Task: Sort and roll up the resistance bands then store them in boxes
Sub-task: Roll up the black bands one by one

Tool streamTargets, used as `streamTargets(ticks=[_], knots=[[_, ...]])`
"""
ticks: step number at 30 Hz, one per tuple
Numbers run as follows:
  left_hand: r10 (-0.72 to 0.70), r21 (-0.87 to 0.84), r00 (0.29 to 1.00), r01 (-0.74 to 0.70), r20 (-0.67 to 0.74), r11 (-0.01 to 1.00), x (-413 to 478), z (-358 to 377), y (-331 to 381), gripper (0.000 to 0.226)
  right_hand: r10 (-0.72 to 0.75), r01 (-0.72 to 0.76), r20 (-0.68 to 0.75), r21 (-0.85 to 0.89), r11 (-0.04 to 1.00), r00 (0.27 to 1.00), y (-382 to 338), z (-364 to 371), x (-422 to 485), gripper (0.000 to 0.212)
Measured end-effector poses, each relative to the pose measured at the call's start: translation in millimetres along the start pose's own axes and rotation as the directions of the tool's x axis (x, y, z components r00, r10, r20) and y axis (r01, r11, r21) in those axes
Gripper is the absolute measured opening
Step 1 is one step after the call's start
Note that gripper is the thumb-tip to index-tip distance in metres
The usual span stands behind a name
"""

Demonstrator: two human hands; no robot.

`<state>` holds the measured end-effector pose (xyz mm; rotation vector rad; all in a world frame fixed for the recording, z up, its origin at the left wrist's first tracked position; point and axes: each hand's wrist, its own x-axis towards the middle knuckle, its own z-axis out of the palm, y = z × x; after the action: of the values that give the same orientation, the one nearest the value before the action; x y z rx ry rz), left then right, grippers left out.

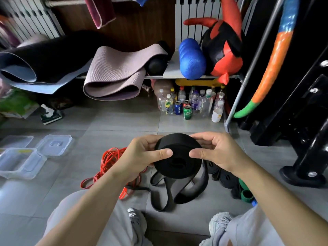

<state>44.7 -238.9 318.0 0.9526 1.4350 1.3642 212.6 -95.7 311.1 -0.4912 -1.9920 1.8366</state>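
Note:
A wide black resistance band (177,164) is wound into a thick coil held above the floor. My left hand (142,153) grips its left side, thumb on top. My right hand (216,151) grips its right side, thumb pressing the coil's face. The band's loose tail (191,190) hangs down in loops to the tiles. A tangle of thin red bands (108,162) lies on the floor under my left wrist. Clear plastic boxes (19,164) stand open at the left, with their lids (55,144) beside them.
A shelf (170,71) ahead carries rolled mats, a blue foam roller and a red and black bag. Bottles and cans (191,105) stand under it. Black weight plates (223,176) and a black machine base (301,174) sit at the right. My knees and shoes are below.

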Motion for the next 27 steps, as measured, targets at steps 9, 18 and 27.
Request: streamTargets(ticks=[9,18,27], knots=[[0.015,-0.285,0.997,-0.036,-0.078,0.958,-0.4,-2.3,-7.1,0.063,-0.002,0.009,-0.053,0.126,0.992,0.999,8.1,8.2,-0.2,0.048],[0.308,0.67,0.951,-0.218,-0.017,0.709,-4.8,-14.7,-11.8,0.078,0.004,-0.005,-0.009,-0.109,0.994,1.0,19.8,9.8,1.2,0.054],[0.314,0.779,0.949,-0.225,0.037,0.586,-6.9,-5.4,-24.5,0.067,0.092,-0.087,-0.003,-0.351,0.932,0.996,16.7,6.7,5.2,0.052]])
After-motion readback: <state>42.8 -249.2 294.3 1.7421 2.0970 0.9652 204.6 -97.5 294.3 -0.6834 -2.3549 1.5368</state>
